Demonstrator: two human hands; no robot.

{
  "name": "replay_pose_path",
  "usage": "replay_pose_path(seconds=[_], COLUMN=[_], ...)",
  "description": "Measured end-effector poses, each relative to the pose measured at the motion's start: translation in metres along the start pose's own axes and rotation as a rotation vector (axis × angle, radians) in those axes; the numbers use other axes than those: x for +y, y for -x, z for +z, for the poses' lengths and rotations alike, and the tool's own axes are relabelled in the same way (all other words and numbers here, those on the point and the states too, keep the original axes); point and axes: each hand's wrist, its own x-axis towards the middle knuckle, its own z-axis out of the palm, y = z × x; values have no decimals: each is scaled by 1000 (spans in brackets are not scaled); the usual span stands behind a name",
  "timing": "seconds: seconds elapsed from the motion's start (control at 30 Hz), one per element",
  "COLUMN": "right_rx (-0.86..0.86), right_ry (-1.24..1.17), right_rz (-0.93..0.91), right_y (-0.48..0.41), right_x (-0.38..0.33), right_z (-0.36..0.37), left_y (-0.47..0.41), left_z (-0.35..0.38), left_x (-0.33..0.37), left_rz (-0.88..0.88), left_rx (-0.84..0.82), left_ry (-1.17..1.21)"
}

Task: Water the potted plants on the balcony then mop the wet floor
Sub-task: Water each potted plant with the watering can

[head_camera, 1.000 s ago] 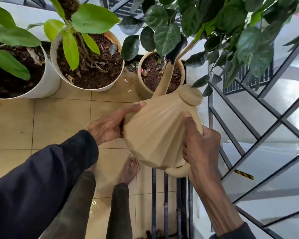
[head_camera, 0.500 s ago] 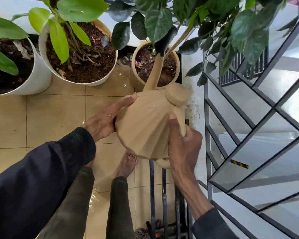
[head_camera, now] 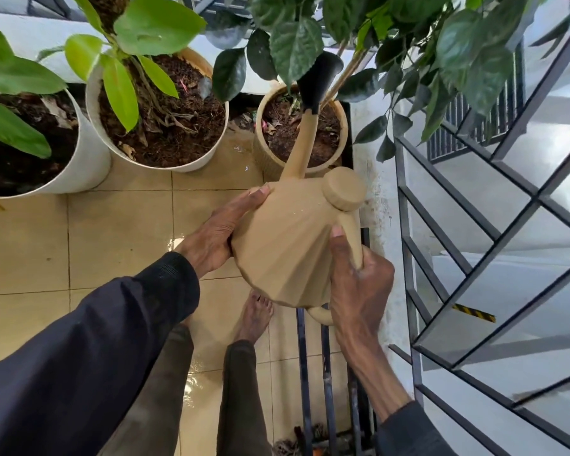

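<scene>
Gripping the curved handle of the tan watering can [head_camera: 287, 245], the right hand [head_camera: 359, 284] has its thumb laid up along the handle. The left hand [head_camera: 221, 232] lies flat against the can's left side, fingers straight, pressing rather than grasping. The can is held in the air above the tiled floor [head_camera: 112, 241]. Its long spout reaches over the soil of the small beige pot [head_camera: 260, 133], and the black rose head [head_camera: 320, 83] sits close among that plant's stems.

Dark green leaves [head_camera: 297, 44] hang over the spout and cover the pot's far rim. Just left of the beige pot stands a wider white pot [head_camera: 208, 156] with light-green leaves [head_camera: 158, 24], and another white pot [head_camera: 89, 159] stands beside it. A dark metal railing [head_camera: 405, 225] runs close along the right, behind a stained white ledge. Below the can is a bare foot [head_camera: 254, 317], and wet patches [head_camera: 178, 241] shine on the tiles.

The leftmost pot is cut off by the picture's edge. The right hand's fingers are hidden behind the handle, of which only the lower loop pokes out. Whether any water is leaving the rose cannot be made out. The dark clutter between the bars [head_camera: 305, 373] at the bottom is too murky to identify.
</scene>
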Motion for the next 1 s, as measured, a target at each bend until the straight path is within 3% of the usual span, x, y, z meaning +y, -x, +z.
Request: replay_pose_path(seconds=[1.0], right_rx=[5], right_ry=[20], right_rz=[-22], right_y=[-8], right_x=[27], right_z=[-20], left_y=[15], left_z=[23], left_x=[-17], left_rz=[27], left_rx=[49], left_ry=[-48])
